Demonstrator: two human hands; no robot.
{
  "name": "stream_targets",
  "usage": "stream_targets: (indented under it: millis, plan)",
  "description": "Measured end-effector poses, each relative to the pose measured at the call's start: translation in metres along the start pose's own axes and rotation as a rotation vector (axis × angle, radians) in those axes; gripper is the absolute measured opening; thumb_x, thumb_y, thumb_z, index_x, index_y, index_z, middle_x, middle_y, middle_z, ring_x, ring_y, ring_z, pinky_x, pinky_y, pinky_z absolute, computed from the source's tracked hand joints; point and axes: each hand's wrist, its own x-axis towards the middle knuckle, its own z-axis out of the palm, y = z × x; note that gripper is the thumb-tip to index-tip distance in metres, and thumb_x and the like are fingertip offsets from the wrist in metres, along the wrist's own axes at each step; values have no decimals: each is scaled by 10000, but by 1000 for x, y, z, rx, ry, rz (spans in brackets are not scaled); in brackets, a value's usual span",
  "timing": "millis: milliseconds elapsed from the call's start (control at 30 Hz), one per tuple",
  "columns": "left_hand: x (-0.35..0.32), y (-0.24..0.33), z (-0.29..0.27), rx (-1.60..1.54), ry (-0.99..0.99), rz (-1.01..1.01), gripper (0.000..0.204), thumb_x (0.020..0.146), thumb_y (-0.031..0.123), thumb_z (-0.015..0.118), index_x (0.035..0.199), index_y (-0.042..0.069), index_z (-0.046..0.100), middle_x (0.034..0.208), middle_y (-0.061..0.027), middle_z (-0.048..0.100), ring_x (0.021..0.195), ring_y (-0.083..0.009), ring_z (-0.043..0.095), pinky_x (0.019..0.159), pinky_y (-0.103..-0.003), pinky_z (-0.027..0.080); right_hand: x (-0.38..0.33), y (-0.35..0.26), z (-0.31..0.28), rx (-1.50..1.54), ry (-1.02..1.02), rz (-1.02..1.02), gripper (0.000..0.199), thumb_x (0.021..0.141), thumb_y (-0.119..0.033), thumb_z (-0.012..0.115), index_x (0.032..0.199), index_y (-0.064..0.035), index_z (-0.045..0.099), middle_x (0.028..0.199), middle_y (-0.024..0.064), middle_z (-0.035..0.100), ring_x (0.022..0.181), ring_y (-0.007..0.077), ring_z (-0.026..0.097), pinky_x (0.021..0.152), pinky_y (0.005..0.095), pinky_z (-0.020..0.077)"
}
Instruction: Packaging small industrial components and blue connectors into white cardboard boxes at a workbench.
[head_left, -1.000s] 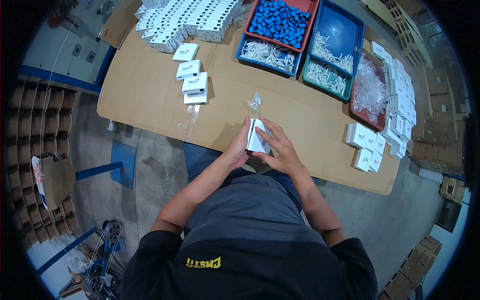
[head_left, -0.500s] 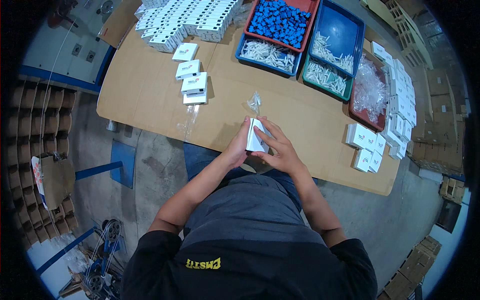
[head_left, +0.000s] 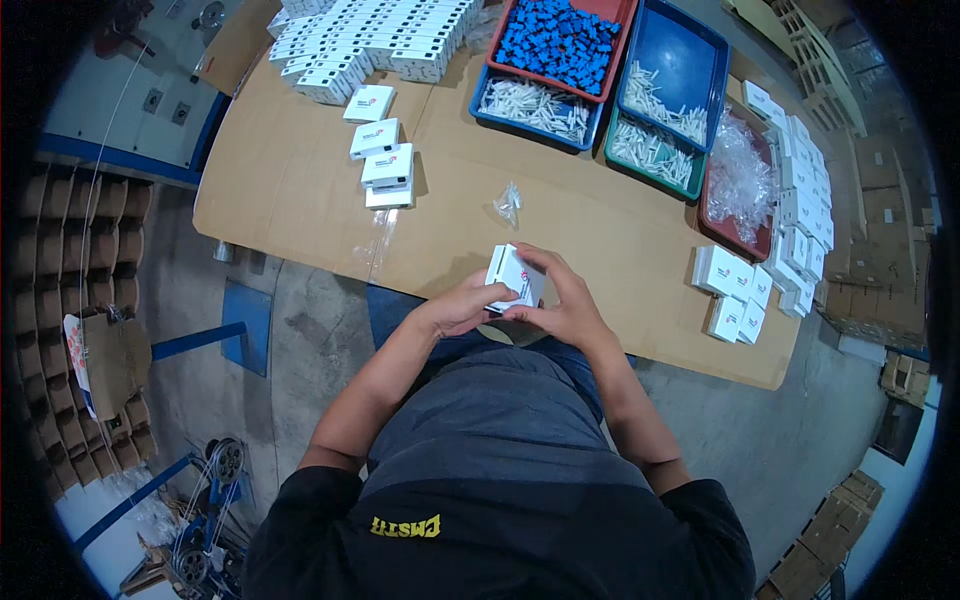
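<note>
A small white box with a printed face stands between my hands at the table's near edge. My left hand is closed on its lower left part, with the thumb lying across the front. On the other side my right hand grips the box, one finger at its top right corner and the thumb near the bottom. Just beyond the box lies a small clear plastic bag with white pieces in it. Farther left are several similar white boxes, some stacked.
Rows of white boxes fill the far left of the cardboard-covered table. At the back stand a red tray of blue parts, blue and green trays of white pieces, and a red tray of clear bags. More white boxes line the right.
My left hand has slid down and left along the box, its thumb now across the front. The right fingers have shifted from the box's face to its right edge and corner.
</note>
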Motion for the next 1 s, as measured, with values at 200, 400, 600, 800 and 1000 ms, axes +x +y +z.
stream_targets:
  millis: [200, 400, 600, 800, 1000]
  plan:
    - [12, 7, 19, -286, 196, 66, 654, 1075, 602, 222, 1468, 132, 450, 1314, -108, 614, 1192, -268, 630, 1003, -424, 525, 8, -8, 3, -181, 51, -245, 838, 686, -251, 920, 1421, -79, 556, 1464, 162, 524, 1337, 352, 520, 1097, 423, 441]
    - [16, 6, 21, -238, 209, 107, 638, 1066, 617, 271, 1445, 151, 489, 1281, -76, 637, 1164, -222, 644, 958, -398, 544, 4, -6, 4, -228, 105, -264, 818, 679, -278, 916, 1406, -96, 589, 1456, 177, 525, 1320, 372, 522, 1088, 449, 442]
    - [17, 2, 18, -316, 239, 136, 630, 1060, 625, 301, 1427, 157, 510, 1233, -72, 660, 1102, -208, 670, 898, -372, 564, 3, -5, 11, -316, 216, -327, 800, 681, -315, 902, 1396, -108, 609, 1458, 183, 525, 1305, 380, 531, 1081, 463, 439]
    - [19, 1, 19, -273, 258, 139, 650, 1054, 640, 297, 1431, 154, 505, 1198, -68, 668, 1079, -203, 673, 889, -368, 563, 7, 5, 12, -315, 131, -348, 798, 697, -316, 890, 1420, -136, 605, 1497, 178, 505, 1337, 386, 513, 1099, 468, 419]
    - [16, 2, 22, -289, 270, 141, 607, 1060, 598, 365, 1421, 126, 491, 1170, -80, 647, 1041, -192, 656, 852, -351, 550, 10, 9, 14, -286, 123, -347, 802, 704, -301, 887, 1436, -155, 593, 1519, 170, 489, 1356, 385, 500, 1110, 458, 409]
